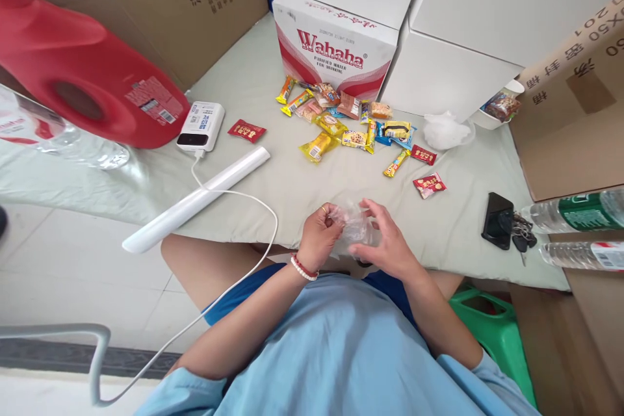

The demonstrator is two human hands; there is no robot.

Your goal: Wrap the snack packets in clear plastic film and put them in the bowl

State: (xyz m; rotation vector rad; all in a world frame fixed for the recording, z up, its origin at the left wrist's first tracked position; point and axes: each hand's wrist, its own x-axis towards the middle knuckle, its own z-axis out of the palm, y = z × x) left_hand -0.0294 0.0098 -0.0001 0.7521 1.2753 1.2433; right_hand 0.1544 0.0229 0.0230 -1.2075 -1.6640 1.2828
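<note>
My left hand point(319, 234) pinches one side of a crumpled clear plastic bag point(351, 224) just above the table's near edge. On the bag's other side is my right hand point(390, 240), its thumb and fingers spread apart around the plastic. Beyond them lies a loose pile of wrapped snacks, with a yellow packet point(319, 146), a cookie packet point(355, 138) and a slim yellow bar point(396, 162) toward the front. Red packets point(429, 186) lie to the right of the pile, and another red packet point(246, 130) lies to its left.
A white power bank point(201, 127) with a cable and a long white tube point(195, 200) lie left, by a red jug point(97, 71). A Wahaba-style printed carton point(336, 45) stands behind. Rightward are a white plastic bag point(446, 130), phone point(497, 221), keys point(522, 232) and bottles point(580, 211).
</note>
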